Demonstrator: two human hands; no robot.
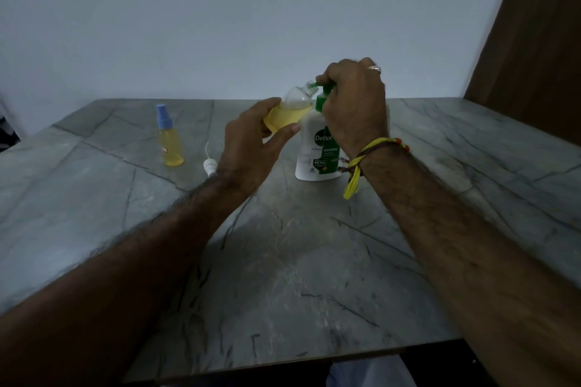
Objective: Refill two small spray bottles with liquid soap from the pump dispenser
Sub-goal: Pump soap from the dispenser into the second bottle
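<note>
Seen from the head camera, two small clear spray bottles, one pump dispenser and one loose white spray head share a grey, marble-veined table (314,276). The left hand (251,144), fingers and thumb curled round it, holds the open spray bottle (287,111) tilted in the air, its uncapped neck raised to the green nozzle of the pump dispenser (319,148); yellow liquid fills roughly its lower half, the rounded shoulder above showing clear. The right hand (355,100), a ring on one finger and yellow and red threads at the wrist, closes over the green pump top, which is mostly hidden beneath it. The dispenser, a white plastic bottle with a green label, stands upright mid-table. Well to its left stands the second spray bottle (171,138), capped in blue, nearly full of yellow liquid. The loose spray head (209,163) lies between them, its thin tube pointing away.
</note>
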